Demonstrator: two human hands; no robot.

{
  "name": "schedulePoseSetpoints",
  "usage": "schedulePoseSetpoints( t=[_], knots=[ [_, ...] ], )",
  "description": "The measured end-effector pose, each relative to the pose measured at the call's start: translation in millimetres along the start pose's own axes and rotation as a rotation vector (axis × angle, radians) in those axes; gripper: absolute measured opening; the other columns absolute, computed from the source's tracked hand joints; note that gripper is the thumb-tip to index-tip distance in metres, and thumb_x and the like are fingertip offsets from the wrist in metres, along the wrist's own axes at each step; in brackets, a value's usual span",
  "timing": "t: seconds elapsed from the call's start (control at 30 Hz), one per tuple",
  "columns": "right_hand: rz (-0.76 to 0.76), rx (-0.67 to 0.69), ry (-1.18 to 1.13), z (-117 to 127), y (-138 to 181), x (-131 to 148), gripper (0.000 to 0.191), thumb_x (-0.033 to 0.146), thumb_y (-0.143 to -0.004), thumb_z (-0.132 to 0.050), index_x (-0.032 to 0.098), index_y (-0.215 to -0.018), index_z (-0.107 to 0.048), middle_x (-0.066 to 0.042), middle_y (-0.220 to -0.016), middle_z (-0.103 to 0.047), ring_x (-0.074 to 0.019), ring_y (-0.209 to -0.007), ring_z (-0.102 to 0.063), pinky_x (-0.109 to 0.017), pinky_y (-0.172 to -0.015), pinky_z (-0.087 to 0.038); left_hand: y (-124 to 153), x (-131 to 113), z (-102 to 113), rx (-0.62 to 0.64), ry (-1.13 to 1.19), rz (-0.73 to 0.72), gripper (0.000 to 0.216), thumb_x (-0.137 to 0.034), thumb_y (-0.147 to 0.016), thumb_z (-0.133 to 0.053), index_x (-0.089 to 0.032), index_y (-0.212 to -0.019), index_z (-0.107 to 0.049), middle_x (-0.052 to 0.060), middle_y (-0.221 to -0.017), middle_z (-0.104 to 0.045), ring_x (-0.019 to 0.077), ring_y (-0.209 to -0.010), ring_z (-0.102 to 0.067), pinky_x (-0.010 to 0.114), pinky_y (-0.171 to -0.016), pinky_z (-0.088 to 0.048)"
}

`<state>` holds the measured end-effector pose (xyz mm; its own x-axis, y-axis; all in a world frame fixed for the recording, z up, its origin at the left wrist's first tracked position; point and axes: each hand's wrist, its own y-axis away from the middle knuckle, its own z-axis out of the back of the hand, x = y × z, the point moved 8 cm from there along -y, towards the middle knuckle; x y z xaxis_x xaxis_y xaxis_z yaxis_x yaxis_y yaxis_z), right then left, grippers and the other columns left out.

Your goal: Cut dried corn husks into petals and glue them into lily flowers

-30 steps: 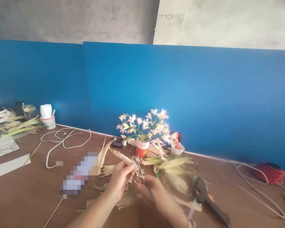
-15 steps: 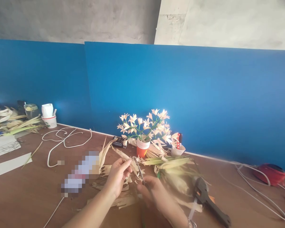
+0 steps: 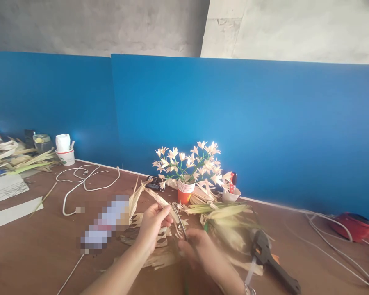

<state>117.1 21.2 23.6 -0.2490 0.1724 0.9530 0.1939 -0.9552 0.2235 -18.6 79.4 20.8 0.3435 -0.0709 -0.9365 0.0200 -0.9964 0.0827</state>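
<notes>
My left hand (image 3: 152, 227) pinches a long dried corn-husk strip (image 3: 160, 200) between thumb and fingers and holds it up over the table. My right hand (image 3: 199, 250) is closed around small scissors (image 3: 180, 221), whose blades point up at the strip's cut, jagged edge. Loose husk pieces (image 3: 160, 258) lie under both hands. Just behind stands an orange paper cup (image 3: 184, 191) of pale husk flowers (image 3: 189, 164).
A dark glue gun (image 3: 272, 262) lies at the right on the brown table (image 3: 43, 250). White cables (image 3: 83, 184) loop at the left and right. A white bowl (image 3: 230, 193), a red object (image 3: 352, 223), papers (image 3: 6, 188) and a husk pile (image 3: 15, 157) sit along the blue wall.
The view has shifted slightly. My hands stay together on the strip; the scissors have moved a little along its edge.
</notes>
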Motion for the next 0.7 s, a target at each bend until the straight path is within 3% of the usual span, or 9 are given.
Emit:
schedulePoseSetpoints(
  t=[0.7],
  knots=[
    [0.018, 0.062, 0.129, -1.3, -5.2, -6.1, 0.034, 0.046, -0.072, -0.063, 0.017, -0.060, -0.050, 0.008, -0.042, -0.042, -0.0036, -0.034, -0.034, -0.016, -0.035, -0.024, -3.9, -3.3, 1.6, 0.029, -0.040, 0.020, 0.030, -0.040, -0.061, -0.075, -0.014, -0.065, -0.059, -0.002, -0.045, -0.060, 0.0085, -0.044, -0.054, 0.016, -0.045, -0.041]
  ],
)
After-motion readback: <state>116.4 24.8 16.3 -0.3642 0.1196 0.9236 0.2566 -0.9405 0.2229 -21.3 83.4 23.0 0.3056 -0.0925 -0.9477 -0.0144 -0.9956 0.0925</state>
